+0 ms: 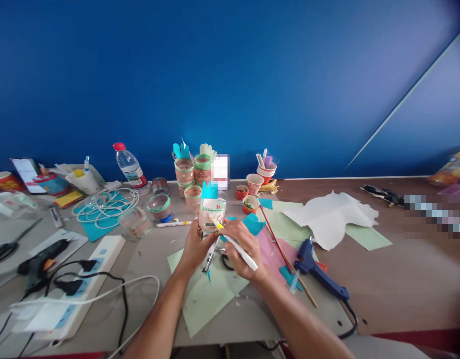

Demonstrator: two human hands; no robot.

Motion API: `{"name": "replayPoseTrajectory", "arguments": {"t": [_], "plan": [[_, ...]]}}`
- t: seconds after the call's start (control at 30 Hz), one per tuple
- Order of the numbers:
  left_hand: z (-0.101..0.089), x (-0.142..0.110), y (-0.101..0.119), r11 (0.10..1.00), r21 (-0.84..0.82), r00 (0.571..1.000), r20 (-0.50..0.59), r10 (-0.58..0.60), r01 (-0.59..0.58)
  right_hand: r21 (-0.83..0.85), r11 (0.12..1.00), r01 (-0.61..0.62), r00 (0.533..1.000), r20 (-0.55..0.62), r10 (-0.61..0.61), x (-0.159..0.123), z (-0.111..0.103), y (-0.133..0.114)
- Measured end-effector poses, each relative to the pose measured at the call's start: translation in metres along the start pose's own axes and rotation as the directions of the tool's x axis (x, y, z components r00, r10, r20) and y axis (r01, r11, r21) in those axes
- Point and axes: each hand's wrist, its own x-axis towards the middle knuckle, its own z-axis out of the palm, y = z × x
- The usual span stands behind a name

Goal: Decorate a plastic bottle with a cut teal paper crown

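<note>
A clear plastic cup point(212, 212) with a blue paper piece point(209, 191) standing up at its rim is held by my left hand point(195, 249), whose fingers wrap its lower left side. In my right hand point(244, 247) is a white marker point(240, 249) with a yellow tip end, pointed at the cup's front. Whether the tip touches the cup I cannot tell. Below the hands lie a pale green paper sheet point(211, 299) and scissors point(225, 260), partly covered by my right hand. A second white marker point(173, 224) rests left of the cup.
Behind stand several stacked cups point(185, 170) and a water bottle point(129, 167). On the right lie a blue glue gun point(321, 271), a thin stick point(284, 254) and crumpled white paper point(330, 219). A power strip point(91, 289) with cables and a black glue gun point(46, 262) occupy the left.
</note>
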Motion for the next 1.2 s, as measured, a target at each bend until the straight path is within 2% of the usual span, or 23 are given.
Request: {"name": "replayPoseTrajectory", "arguments": {"t": [0.47,0.67,1.2], "plan": [[-0.0002,-0.0005,0.0012,0.997,0.072,1.0,-0.015,-0.014,0.015,-0.007,1.0,-0.001,1.0,0.026,0.002,-0.0019,0.001,0.0038],[-0.0001,-0.0005,0.0024,0.997,0.07,1.0,-0.025,-0.015,0.017,-0.043,0.999,0.0,1.0,0.021,0.001,-0.0014,0.002,0.0039],[0.0004,-0.0016,0.006,0.999,0.035,1.0,-0.019,-0.018,0.018,-0.014,1.0,-0.024,1.0,0.007,0.024,-0.0003,0.0019,0.0005]]}}
